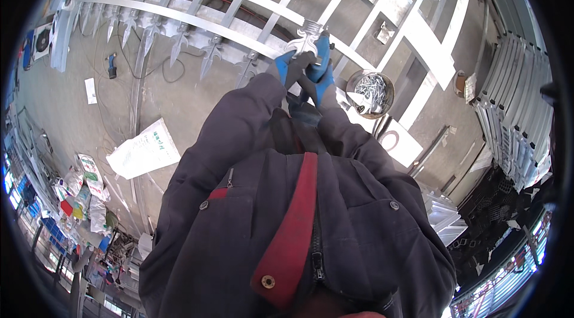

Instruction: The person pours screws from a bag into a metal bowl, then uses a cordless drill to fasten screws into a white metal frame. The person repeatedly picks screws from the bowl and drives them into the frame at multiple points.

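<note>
A silver metal fence with a row of spear-shaped finials [151, 37] lies in front of me. At its near rail, my left hand [283, 65], in a blue and grey glove, closes at the side of a silver finial [306, 43]. Its fingertips are partly hidden. Close beside it on the right, my gloved right hand [324, 81] grips what looks like a blue and black cordless drill [322, 52]. The drill's front end is next to the finial; its tip cannot be made out. To the right of my hands stands a round bowl [391, 93] full of screws [372, 90].
Stacked metal bars [514, 108] stand at the far right. A white sack [145, 149] lies on the floor [191, 93] to the left, with a small blue and black tool [112, 65] and cables beyond it. Bags and scraps [89, 195] are heaped at the lower left.
</note>
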